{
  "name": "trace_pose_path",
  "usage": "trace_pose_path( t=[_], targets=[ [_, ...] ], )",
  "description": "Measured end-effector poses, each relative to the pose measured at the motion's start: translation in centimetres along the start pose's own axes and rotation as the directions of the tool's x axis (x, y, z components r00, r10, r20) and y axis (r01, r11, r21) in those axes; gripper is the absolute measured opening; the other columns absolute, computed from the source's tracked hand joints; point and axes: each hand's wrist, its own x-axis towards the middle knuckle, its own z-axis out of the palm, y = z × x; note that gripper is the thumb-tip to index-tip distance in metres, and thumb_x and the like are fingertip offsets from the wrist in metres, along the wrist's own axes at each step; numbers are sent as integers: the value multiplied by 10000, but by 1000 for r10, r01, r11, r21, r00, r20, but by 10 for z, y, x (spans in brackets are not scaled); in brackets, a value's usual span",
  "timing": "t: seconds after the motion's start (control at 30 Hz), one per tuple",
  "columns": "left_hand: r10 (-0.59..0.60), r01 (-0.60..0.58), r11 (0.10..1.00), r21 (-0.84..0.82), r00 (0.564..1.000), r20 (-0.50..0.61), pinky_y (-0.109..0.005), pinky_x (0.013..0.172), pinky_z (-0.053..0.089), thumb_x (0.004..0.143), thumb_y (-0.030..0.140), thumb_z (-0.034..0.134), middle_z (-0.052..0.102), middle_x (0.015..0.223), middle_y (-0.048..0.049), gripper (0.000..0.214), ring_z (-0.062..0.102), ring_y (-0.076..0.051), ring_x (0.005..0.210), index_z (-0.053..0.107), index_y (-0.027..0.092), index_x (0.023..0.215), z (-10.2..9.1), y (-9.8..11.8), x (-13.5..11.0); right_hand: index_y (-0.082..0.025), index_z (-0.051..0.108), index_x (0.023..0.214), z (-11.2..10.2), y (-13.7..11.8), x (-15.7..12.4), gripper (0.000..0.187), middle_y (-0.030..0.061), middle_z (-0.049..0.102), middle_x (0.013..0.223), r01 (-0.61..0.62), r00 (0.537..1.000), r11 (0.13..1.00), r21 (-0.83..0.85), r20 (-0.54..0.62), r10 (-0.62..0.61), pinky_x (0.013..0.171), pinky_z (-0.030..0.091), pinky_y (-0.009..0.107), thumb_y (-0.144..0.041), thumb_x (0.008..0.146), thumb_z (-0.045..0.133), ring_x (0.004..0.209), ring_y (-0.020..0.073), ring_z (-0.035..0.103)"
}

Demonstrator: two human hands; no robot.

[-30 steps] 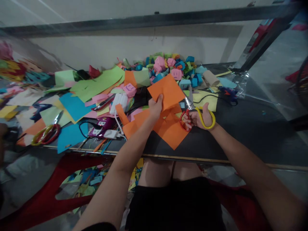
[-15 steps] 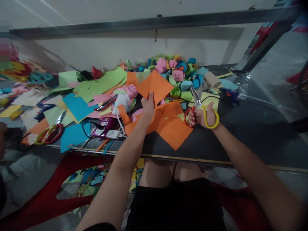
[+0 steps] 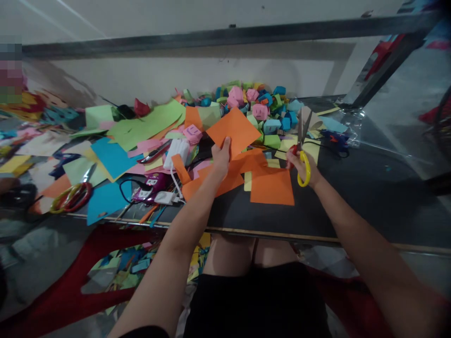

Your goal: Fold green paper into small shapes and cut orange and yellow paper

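Pinched in my left hand (image 3: 221, 157) is a square of orange paper (image 3: 235, 131), its thumb on top of the near corner. My right hand (image 3: 305, 169) has its fingers through the handles of a pair of scissors (image 3: 303, 129) with one red and one yellow loop. The blades point away from me and stand slightly apart, to the right of the held paper. Below the hands, another orange paper square (image 3: 272, 187) lies flat on the black table (image 3: 327, 211). More orange paper pieces are partly under my left hand and forearm.
Folded paper shapes (image 3: 260, 111) in several colours are heaped at the back. To the left lie a white power bank (image 3: 176, 154), a purple power strip (image 3: 151, 188), blue paper (image 3: 118, 157) and a second pair of scissors (image 3: 72, 197). A person's hand (image 3: 9, 184) shows at the far left.
The held orange paper has shifted slightly right. My right hand has turned the scissors and narrowed their blades. The orange square on the table has rotated and slid right.
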Motion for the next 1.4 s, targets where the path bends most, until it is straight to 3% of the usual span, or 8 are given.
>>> trace_pose_path(
  t=[0.2,0.57,0.77,0.9,1.1,1.17,1.3,1.4],
  targets=[
    [-37,37,998,-46,999,5,-486,1112,523,814,469,765,703,1223,-158,382,647,-313,1265,650,168,1020,7,2,-8,-164,608,1121,-35,2,10,482,174,672,1063,-235,910,690,-684,-405,-91,883,517,500,-497,790,717,1012,355,649],
    [-85,82,996,35,991,106,-433,899,610,796,619,776,736,1028,-88,470,729,-265,1002,656,190,945,15,5,-23,-128,730,998,-66,-3,8,472,236,624,1242,-183,981,417,-890,-195,14,971,508,576,-451,674,846,1174,446,614],
    [-113,108,993,38,981,157,-431,908,606,902,621,673,742,1110,-114,444,723,-285,1085,662,200,1044,36,3,-52,-224,675,1104,-3,-13,0,431,102,716,1056,25,989,999,-49,-142,-31,925,576,499,-501,787,766,995,282,693],
    [-155,165,986,2,926,345,-415,861,625,893,681,643,764,1101,-138,499,728,-308,1091,671,204,1040,52,0,-77,-247,675,998,36,-7,-6,483,61,745,1003,-68,997,882,466,55,48,843,617,432,-567,689,863,979,251,705],
    [-55,-92,970,226,820,570,-466,949,596,798,713,723,560,1473,-205,845,621,-340,1281,479,211,1433,51,19,-84,-249,653,928,17,13,6,497,43,747,952,-12,966,856,517,-215,143,709,639,408,-591,647,880,930,259,725],
    [-52,-272,903,334,700,713,-520,1111,493,816,688,717,453,1581,-205,910,503,-353,1422,390,231,1532,38,36,-88,-251,637,936,7,20,15,545,52,747,986,21,941,863,505,-302,154,699,641,406,-631,624,874,962,273,728],
    [-198,-593,787,172,22,980,-527,1287,236,817,621,750,364,1675,-108,891,302,-345,1565,404,308,1576,1,66,-107,-245,624,963,0,31,25,601,70,734,1069,81,918,882,464,-379,115,755,633,382,-706,636,824,1088,277,709],
    [-306,-697,709,110,-163,938,-549,1299,161,774,567,799,258,1716,-121,980,207,-359,1597,371,271,1605,-22,72,-121,-237,630,958,3,36,26,590,79,729,1086,110,925,905,411,-377,59,857,615,391,-719,665,803,1144,268,685]
  ],
)
